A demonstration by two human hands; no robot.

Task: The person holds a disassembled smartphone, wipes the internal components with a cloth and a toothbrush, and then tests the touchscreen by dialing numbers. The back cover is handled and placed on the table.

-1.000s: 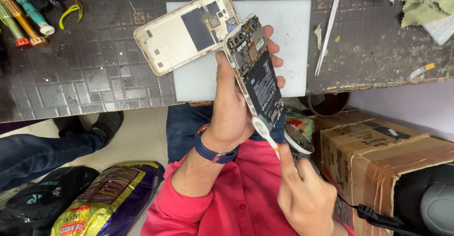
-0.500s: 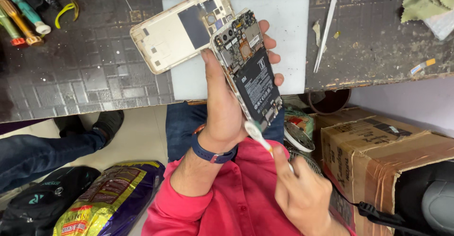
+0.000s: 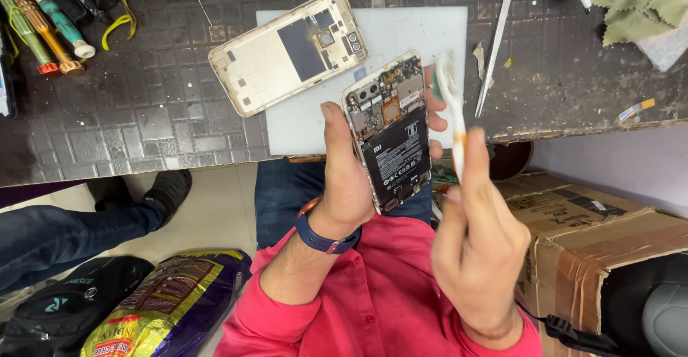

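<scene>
My left hand (image 3: 349,178) grips an opened phone (image 3: 390,133) with its back cover off, so the black battery and circuit board show. It holds the phone upright above my lap, near the table's front edge. My right hand (image 3: 479,242) is raised to the right of the phone and pinches a thin white tool (image 3: 451,103), blurred from motion, whose tip is beside the phone's top right corner. The phone's gold back cover (image 3: 287,49) lies inside up on the table, partly on a white mat (image 3: 401,38).
White tweezers (image 3: 494,52) lie on the dark table (image 3: 143,113) right of the mat. Several screwdrivers (image 3: 43,27) lie at far left, a green cloth (image 3: 645,2) at far right. A cardboard box (image 3: 595,235) stands at right. Another person's leg (image 3: 64,232) and bags (image 3: 165,300) are on the floor.
My right hand has risen from below the phone to its right side, swinging the white tool up to the phone's top. The phone has shifted slightly lower in view.
</scene>
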